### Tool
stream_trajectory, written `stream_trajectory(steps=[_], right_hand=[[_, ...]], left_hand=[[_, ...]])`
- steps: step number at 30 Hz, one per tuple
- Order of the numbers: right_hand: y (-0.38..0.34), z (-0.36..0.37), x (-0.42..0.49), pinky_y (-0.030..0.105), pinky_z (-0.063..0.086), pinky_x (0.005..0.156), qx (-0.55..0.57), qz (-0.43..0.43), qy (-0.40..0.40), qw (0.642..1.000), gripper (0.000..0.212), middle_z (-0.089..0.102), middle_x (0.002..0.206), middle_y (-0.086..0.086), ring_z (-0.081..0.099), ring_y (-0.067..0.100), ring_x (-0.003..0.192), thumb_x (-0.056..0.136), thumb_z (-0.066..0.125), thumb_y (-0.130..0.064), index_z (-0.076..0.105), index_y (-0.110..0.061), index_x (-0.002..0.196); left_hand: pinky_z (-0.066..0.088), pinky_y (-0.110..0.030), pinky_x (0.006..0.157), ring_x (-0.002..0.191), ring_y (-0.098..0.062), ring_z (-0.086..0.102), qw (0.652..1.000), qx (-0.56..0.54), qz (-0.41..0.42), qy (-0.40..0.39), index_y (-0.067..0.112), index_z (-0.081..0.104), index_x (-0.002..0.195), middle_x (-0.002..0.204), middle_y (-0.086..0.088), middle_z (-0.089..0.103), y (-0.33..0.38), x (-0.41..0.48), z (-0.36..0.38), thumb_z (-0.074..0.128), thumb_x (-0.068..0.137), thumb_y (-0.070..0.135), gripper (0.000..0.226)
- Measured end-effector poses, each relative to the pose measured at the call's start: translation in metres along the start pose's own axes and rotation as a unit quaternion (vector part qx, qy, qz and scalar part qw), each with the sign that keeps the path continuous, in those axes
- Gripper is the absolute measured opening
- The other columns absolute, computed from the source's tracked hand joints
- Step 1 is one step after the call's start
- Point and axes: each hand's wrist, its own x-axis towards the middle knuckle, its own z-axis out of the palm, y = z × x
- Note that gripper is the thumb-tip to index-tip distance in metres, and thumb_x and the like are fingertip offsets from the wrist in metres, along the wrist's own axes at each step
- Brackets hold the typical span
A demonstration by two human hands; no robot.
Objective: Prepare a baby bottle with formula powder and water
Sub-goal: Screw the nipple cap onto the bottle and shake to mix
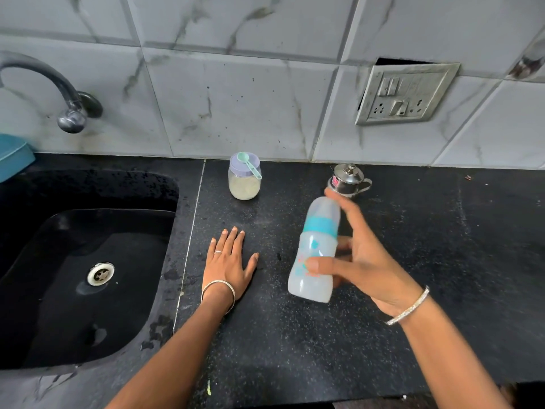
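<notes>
Scoop (249, 164) on jar (244, 183), left of the kettle (348, 180).

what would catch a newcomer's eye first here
Probably the baby bottle, capped and tilted, held above the black counter in the right hand. Next the left hand, flat on the counter beside the sink. At the back by the wall stand a powder jar with a green scoop on its lid, and a small steel pot.
</notes>
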Motion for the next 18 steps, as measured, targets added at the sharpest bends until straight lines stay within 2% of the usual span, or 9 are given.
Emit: stream_trajectory(steps=[2,4,6,8,10,11,13,16,18], right_hand=[[-0.003,-0.001,-0.001,0.058,0.063,0.077,0.018,0.010,0.013,1.000,0.104,0.075,0.108,0.012,0.076,0.027,0.093,0.059,0.088,-0.023,0.037,-0.064,0.139],[-0.005,-0.001,0.001,0.051,0.064,0.072,0.100,-0.001,0.075,0.992,0.098,0.071,0.116,0.010,0.075,0.026,0.096,0.063,0.085,-0.026,0.035,-0.062,0.139],[-0.003,0.001,0.002,0.044,0.063,0.070,0.158,-0.020,0.090,0.983,0.106,0.064,0.124,0.006,0.071,0.024,0.102,0.065,0.091,-0.018,0.032,-0.063,0.140],[-0.003,0.007,-0.002,0.049,0.064,0.074,0.111,-0.018,0.045,0.993,0.112,0.060,0.129,0.006,0.069,0.023,0.103,0.060,0.094,-0.017,0.031,-0.069,0.137],[-0.004,0.009,-0.007,0.058,0.063,0.079,0.036,0.007,-0.017,0.999,0.115,0.067,0.120,0.013,0.071,0.026,0.098,0.055,0.094,-0.021,0.032,-0.072,0.136],[-0.005,0.009,-0.007,0.059,0.063,0.080,0.019,0.013,-0.026,0.999,0.116,0.070,0.116,0.014,0.072,0.028,0.098,0.054,0.097,-0.020,0.034,-0.072,0.137],[-0.011,0.007,-0.002,0.051,0.065,0.072,0.053,0.019,0.020,0.998,0.115,0.067,0.122,0.011,0.073,0.029,0.103,0.056,0.097,-0.021,0.034,-0.068,0.139],[-0.010,0.005,0.005,0.040,0.063,0.066,0.174,0.006,0.084,0.981,0.099,0.063,0.123,0.005,0.073,0.026,0.104,0.068,0.082,-0.022,0.030,-0.058,0.144],[-0.009,0.008,0.003,0.040,0.062,0.065,0.121,0.018,0.052,0.991,0.100,0.065,0.123,0.010,0.073,0.026,0.103,0.069,0.086,-0.018,0.031,-0.060,0.142]], left_hand=[[0.002,-0.042,0.129,0.159,-0.020,0.008,1.000,0.001,0.001,0.002,0.020,0.022,0.161,0.171,0.001,0.018,0.000,0.000,0.001,0.011,0.096,0.066,0.081],[0.002,-0.042,0.129,0.159,-0.020,0.008,1.000,-0.004,0.002,0.002,0.020,0.021,0.161,0.171,0.001,0.017,0.000,0.000,0.001,0.018,0.100,0.063,0.075],[0.002,-0.041,0.129,0.159,-0.020,0.008,1.000,-0.007,0.001,0.002,0.020,0.021,0.162,0.171,0.001,0.017,0.000,0.000,0.000,0.021,0.101,0.062,0.074],[0.003,-0.042,0.129,0.159,-0.020,0.009,1.000,-0.005,0.002,0.004,0.020,0.022,0.161,0.170,0.000,0.018,0.001,0.000,-0.001,0.013,0.097,0.066,0.080],[0.004,-0.042,0.129,0.159,-0.021,0.010,1.000,-0.003,0.003,0.004,0.020,0.023,0.161,0.170,0.000,0.020,0.000,0.000,0.000,0.005,0.091,0.068,0.087],[0.004,-0.042,0.129,0.159,-0.021,0.011,1.000,-0.005,0.003,0.005,0.020,0.024,0.161,0.170,0.000,0.020,0.000,0.000,0.001,0.004,0.090,0.068,0.088],[0.005,-0.043,0.129,0.159,-0.021,0.012,1.000,-0.011,0.001,0.011,0.019,0.026,0.160,0.170,0.000,0.021,0.000,0.000,0.001,0.006,0.091,0.068,0.087],[0.003,-0.042,0.129,0.159,-0.020,0.010,1.000,-0.008,0.000,0.006,0.020,0.024,0.161,0.170,0.001,0.019,0.000,0.000,0.001,0.010,0.094,0.067,0.082],[0.003,-0.042,0.129,0.159,-0.020,0.009,1.000,-0.007,0.002,0.005,0.020,0.023,0.161,0.170,0.001,0.018,0.001,0.000,0.000,0.006,0.092,0.068,0.086]])
